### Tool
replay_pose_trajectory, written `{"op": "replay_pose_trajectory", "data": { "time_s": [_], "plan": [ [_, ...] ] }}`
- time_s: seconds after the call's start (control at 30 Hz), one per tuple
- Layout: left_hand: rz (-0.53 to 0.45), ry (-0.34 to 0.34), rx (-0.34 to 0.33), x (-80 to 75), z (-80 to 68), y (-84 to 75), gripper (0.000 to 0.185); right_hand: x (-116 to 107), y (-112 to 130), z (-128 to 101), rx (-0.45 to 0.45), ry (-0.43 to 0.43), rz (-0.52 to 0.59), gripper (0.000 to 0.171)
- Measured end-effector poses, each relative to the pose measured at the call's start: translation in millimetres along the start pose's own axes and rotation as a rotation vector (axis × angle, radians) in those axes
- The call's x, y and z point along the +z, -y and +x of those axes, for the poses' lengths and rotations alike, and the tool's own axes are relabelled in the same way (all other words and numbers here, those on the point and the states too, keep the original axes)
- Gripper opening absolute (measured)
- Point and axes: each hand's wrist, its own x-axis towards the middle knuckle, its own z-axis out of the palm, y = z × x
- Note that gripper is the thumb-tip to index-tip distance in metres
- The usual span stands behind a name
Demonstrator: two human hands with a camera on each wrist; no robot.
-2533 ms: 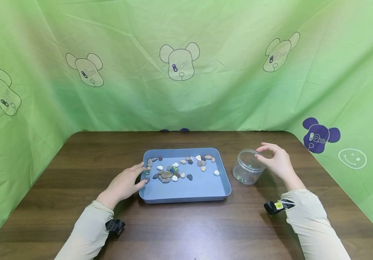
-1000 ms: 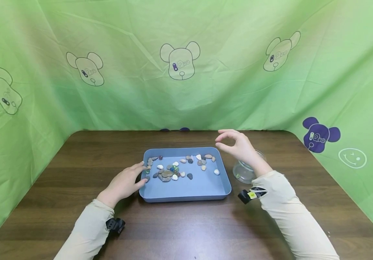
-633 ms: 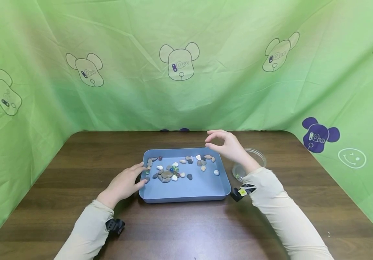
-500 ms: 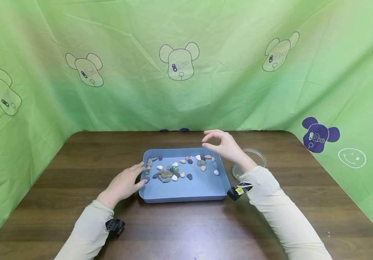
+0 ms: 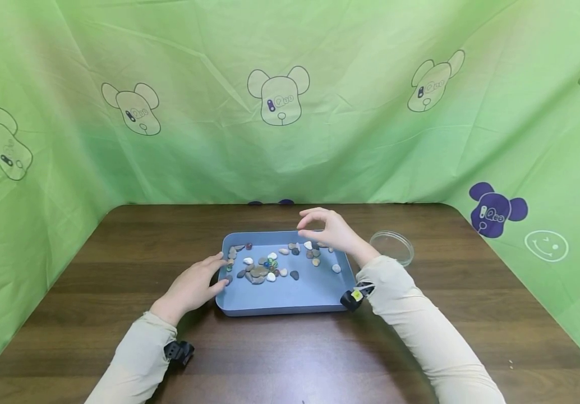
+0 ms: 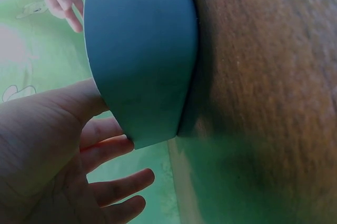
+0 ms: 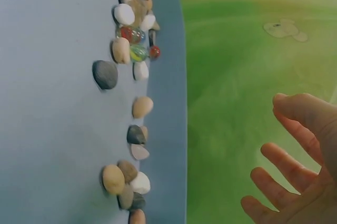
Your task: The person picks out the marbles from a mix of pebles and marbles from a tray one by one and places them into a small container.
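My left hand rests on the left rim of a blue rectangular tray, thumb and fingertips over the edge; in the left wrist view the outer fingers spread beyond the tray wall. Pebbles in grey, white and tan lie in the tray with a cluster of glass marbles left of the middle. Above the tray's back right part hovers my right hand, its thumb and fingers curved apart with nothing between them. The right wrist view shows a dark pebble and a yellow-green marble.
A clear round jar stands on the wooden table right of the tray; the right forearm hides its lower part. Green printed cloth hangs behind and beside the table.
From the jar's rim, my right hand has moved left over the tray's back right part, and its forearm covers much of the jar. The left hand and tray stay in place.
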Motion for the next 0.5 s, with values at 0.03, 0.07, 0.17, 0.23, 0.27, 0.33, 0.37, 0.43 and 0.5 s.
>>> {"op": "replay_pose_trajectory", "data": {
  "time_s": [0.03,0.07,0.17,0.23,0.27,0.33,0.37,0.43,0.5],
  "plan": [
    [0.000,-0.001,0.001,0.0,-0.1,0.0,0.045,2,-1,1,-0.005,0.004,0.002,0.013],
    [0.000,-0.004,0.003,0.0,-0.3,0.0,0.044,4,-2,2,-0.013,0.010,0.001,0.013],
    [0.001,-0.010,0.008,0.0,-0.7,0.1,0.044,8,-2,6,-0.032,0.024,-0.017,0.013],
    [0.003,-0.013,0.010,-0.1,-0.8,0.0,0.044,10,-1,8,-0.049,0.036,-0.034,0.013],
    [0.003,-0.014,0.010,-0.2,-0.8,-0.1,0.044,12,-1,9,-0.060,0.042,-0.042,0.013],
    [0.001,-0.013,0.006,-0.2,-0.7,-0.1,0.044,14,0,11,-0.085,0.052,-0.042,0.013],
    [0.001,-0.013,0.004,-0.3,-0.7,-0.3,0.044,15,1,12,-0.097,0.060,-0.040,0.013],
    [0.005,-0.013,0.005,-0.7,-0.7,-0.4,0.044,18,1,15,-0.111,0.080,-0.029,0.012],
    [0.004,-0.011,0.001,-1.2,-0.8,-0.6,0.044,21,1,17,-0.110,0.103,-0.016,0.012]
  ]
}}
